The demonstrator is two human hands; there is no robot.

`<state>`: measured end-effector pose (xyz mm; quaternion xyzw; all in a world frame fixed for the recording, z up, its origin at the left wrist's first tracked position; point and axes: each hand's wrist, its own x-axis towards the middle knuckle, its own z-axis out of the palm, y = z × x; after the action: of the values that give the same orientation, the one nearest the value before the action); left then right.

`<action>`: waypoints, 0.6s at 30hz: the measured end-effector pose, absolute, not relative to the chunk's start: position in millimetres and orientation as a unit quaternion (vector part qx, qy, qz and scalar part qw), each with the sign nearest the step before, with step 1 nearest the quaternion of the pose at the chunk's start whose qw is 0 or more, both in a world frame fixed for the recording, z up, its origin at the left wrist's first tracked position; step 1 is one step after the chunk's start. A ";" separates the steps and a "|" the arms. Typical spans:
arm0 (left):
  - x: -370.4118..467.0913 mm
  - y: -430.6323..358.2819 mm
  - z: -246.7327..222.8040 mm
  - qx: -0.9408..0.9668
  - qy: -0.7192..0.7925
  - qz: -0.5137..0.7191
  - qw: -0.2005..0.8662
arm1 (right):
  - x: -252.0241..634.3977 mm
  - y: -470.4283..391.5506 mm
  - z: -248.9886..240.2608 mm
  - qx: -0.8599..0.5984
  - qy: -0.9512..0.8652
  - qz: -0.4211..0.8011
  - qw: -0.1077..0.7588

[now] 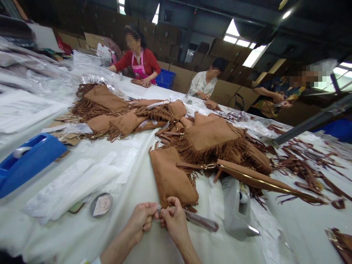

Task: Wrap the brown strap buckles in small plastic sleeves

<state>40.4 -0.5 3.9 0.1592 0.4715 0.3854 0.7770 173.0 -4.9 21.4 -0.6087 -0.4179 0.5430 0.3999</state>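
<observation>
A tan fringed pouch (pixel 172 176) lies flat on the table, its near corner with a small gold-coloured fitting at my fingertips. My left hand (pixel 143 219) is closed in a pinch on a small whitish strip (pixel 158 208) beside that corner. Close against it, my right hand (pixel 173 219) is also closed, thumb and fingers pinched at the pouch's corner fitting. The fingers partly hide what is between them. A dull brown, handle-like object (pixel 202 221) sticks out to the right from beneath my right hand; its other end is hidden.
Beyond are piled fringed pouches (pixel 211 134) and a zipped pouch (pixel 255 176). A grey tape dispenser (pixel 238 216) stands right, a blue one (pixel 30 159) left. White sheets (pixel 74 187) and a round dish (pixel 101 205) lie left. Brown straps (pixel 310 165) spread right. Several people work across the table.
</observation>
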 end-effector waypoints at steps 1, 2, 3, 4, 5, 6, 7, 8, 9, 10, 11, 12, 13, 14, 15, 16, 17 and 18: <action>39.3 0.4 3.3 0.146 0.457 0.378 0.792 | 172.0 -5.5 20.7 -0.610 -0.428 0.533 0.400; 38.5 1.2 2.4 0.136 0.446 0.371 0.803 | 171.1 -6.0 19.4 -0.612 -0.435 0.525 0.400; 37.9 1.7 1.4 0.129 0.438 0.366 0.811 | 170.3 -6.5 17.8 -0.613 -0.442 0.519 0.399; 37.5 2.0 0.4 0.126 0.434 0.363 0.815 | 169.8 -7.0 16.2 -0.613 -0.449 0.515 0.396; 37.2 2.0 -0.7 0.123 0.431 0.362 0.817 | 169.3 -7.6 14.7 -0.614 -0.455 0.513 0.391; 37.1 1.9 -1.6 0.117 0.427 0.362 0.821 | 169.0 -8.0 13.4 -0.616 -0.460 0.511 0.384; 37.0 1.6 -2.4 0.106 0.422 0.363 0.824 | 168.9 -8.4 12.3 -0.620 -0.463 0.509 0.377; 36.9 1.3 -3.0 0.092 0.417 0.366 0.827 | 168.8 -8.7 11.2 -0.624 -0.467 0.506 0.370; 36.7 1.1 -3.3 0.076 0.414 0.368 0.829 | 168.7 -9.0 10.2 -0.629 -0.472 0.500 0.363; 36.6 1.1 -3.3 0.059 0.412 0.372 0.830 | 168.7 -9.2 9.0 -0.634 -0.479 0.491 0.357; 36.4 1.3 -3.1 0.045 0.412 0.375 0.830 | 168.7 -9.5 7.6 -0.636 -0.491 0.479 0.354; 36.3 1.6 -2.7 0.038 0.413 0.377 0.828 | 169.0 -9.9 6.3 -0.634 -0.506 0.467 0.353; 36.2 2.1 -2.3 0.035 0.416 0.380 0.826 | 169.5 -10.5 4.9 -0.628 -0.521 0.458 0.353; 36.2 2.6 -1.7 0.036 0.418 0.381 0.824 | 170.4 -11.3 3.8 -0.621 -0.532 0.454 0.354; 36.3 2.9 -1.3 0.038 0.421 0.384 0.821 | 171.8 -12.5 3.1 -0.613 -0.536 0.460 0.356; 36.5 3.1 -0.8 0.043 0.426 0.388 0.816 | 173.8 -14.1 2.8 -0.607 -0.529 0.472 0.360; 36.9 2.9 -0.5 0.048 0.431 0.393 0.811 | 176.1 -16.0 3.0 -0.605 -0.512 0.486 0.368; 37.4 2.5 -0.1 0.052 0.436 0.398 0.805 | 178.8 -18.2 3.6 -0.607 -0.486 0.499 0.382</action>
<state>37.4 2.5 -0.1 0.0520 0.4363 0.3982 0.8052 178.8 -18.2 3.6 -0.6074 -0.4863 0.4986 0.3821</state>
